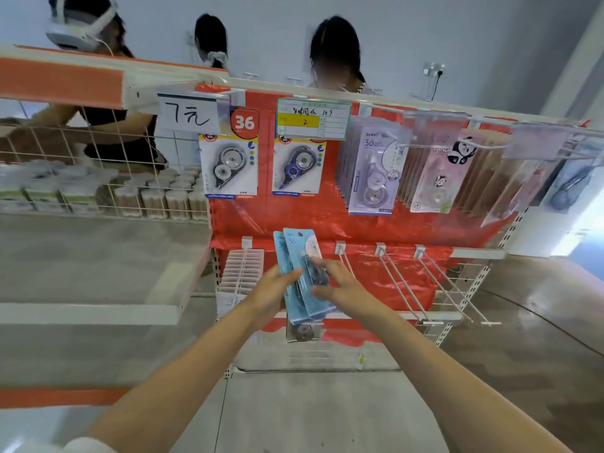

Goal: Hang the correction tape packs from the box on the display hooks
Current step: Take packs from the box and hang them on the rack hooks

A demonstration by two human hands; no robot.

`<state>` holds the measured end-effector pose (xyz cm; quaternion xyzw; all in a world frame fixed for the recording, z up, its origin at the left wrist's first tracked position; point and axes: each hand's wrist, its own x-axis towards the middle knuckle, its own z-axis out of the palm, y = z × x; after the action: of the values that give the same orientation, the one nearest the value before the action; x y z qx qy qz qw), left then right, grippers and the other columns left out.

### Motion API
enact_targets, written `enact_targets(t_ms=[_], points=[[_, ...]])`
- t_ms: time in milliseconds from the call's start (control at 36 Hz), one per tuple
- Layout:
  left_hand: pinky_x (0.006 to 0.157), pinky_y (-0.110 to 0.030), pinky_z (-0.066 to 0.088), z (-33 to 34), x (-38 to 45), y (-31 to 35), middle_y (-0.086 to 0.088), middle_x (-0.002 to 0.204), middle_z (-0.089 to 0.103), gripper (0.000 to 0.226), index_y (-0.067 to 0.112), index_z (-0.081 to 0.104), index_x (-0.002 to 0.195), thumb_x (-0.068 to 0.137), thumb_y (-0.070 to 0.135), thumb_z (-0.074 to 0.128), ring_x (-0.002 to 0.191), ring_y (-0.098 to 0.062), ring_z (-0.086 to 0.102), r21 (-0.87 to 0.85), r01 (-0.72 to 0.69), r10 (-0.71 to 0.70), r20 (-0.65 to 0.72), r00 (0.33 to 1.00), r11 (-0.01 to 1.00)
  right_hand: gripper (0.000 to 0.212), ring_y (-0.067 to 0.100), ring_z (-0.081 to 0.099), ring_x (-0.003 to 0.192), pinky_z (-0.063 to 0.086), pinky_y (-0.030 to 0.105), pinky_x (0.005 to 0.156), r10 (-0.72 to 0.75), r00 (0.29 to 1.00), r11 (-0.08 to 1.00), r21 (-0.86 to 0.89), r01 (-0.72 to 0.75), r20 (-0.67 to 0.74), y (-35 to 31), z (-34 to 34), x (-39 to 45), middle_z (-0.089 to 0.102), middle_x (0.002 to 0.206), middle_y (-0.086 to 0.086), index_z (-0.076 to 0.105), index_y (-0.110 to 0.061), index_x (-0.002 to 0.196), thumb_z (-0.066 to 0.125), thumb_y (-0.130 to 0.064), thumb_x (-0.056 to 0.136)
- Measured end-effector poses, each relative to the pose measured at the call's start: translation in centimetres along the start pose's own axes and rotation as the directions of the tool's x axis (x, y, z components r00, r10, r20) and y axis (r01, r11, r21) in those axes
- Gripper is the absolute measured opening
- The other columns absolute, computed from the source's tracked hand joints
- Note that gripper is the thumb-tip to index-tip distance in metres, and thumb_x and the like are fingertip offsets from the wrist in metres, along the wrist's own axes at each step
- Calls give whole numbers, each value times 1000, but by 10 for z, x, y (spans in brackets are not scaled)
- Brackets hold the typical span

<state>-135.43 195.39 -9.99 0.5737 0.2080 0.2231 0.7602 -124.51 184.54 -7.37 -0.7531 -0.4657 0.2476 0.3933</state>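
Counts from where I stand: 2 blue packs (302,273) fanned in my hands, maybe more behind, can't tell. 2 hands on them: left (273,289), right (340,282). 3 bare hooks (405,282) on the lower row right of the packs. Upper row: 2 "36" packs (228,165) showing face-on, 1 lilac stack (372,171), 1 panda stack (438,178). 3 people (336,53) behind the rack.

The light-blue correction tape packs (302,276) are printed card under clear, glossy plastic blisters. Behind them a shiny, wrinkled red plastic sheet (385,223) lines the rack. The white display hooks (405,282) are smooth painted metal wire, like the white wire basket (108,148). The grey floor (327,413) looks polished and faintly glossy.
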Motion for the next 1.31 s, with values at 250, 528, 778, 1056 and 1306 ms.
enact_targets(t_ms=[250, 528, 778, 1056, 1306], points=[[75, -38, 58, -3, 2, -3, -13, 106, 71, 27, 8, 61, 113, 88, -3, 59, 90, -28, 70, -46, -49, 43, -113, 993, 998, 66, 24, 48, 121, 42, 42, 105, 116, 960, 980, 188, -69, -254, 15, -3, 7, 44, 131, 10, 40, -15, 132, 78, -18, 78], [76, -42, 59, 3, 5, 1, -13, 109, 71, 37, 6, 60, 119, 83, -3, 67, 94, -31, 70, 37, -74, 79, -141, 987, 997, 35, 20, 63, 96, 53, 32, 81, 201, 964, 905, 410, -115, -173, 22, -15, 5, 62, 105, 5, 48, -16, 100, 75, -9, 80], [72, -32, 57, 16, 17, 0, -7, 104, 72, 32, 13, 63, 112, 83, 3, 70, 90, -21, 70, 117, -40, 63, -195, 979, 992, 38, 11, 60, 88, 50, 23, 70, 236, 940, 866, 492, -88, -248, 28, -31, -5, 62, 102, 2, 45, -15, 104, 74, -5, 81], [86, -39, 55, 75, 32, -1, -6, 105, 72, 32, 15, 62, 111, 82, 2, 70, 97, -23, 68, 138, -35, 46, -75, 996, 990, 40, 16, 60, 94, 50, 25, 71, 312, 877, 867, 487, -106, -364, 57, -84, -36, 61, 103, 1, 43, -16, 110, 71, -5, 83], [75, -32, 55, 134, 33, -20, -5, 99, 69, 34, 15, 59, 106, 79, -1, 72, 86, -19, 67, 139, 10, 8, -128, 992, 990, 46, 20, 66, 99, 55, 45, 87, 353, 852, 899, 391, -196, -385, 107, -128, -57, 66, 112, 3, 50, -17, 118, 75, -14, 79]])
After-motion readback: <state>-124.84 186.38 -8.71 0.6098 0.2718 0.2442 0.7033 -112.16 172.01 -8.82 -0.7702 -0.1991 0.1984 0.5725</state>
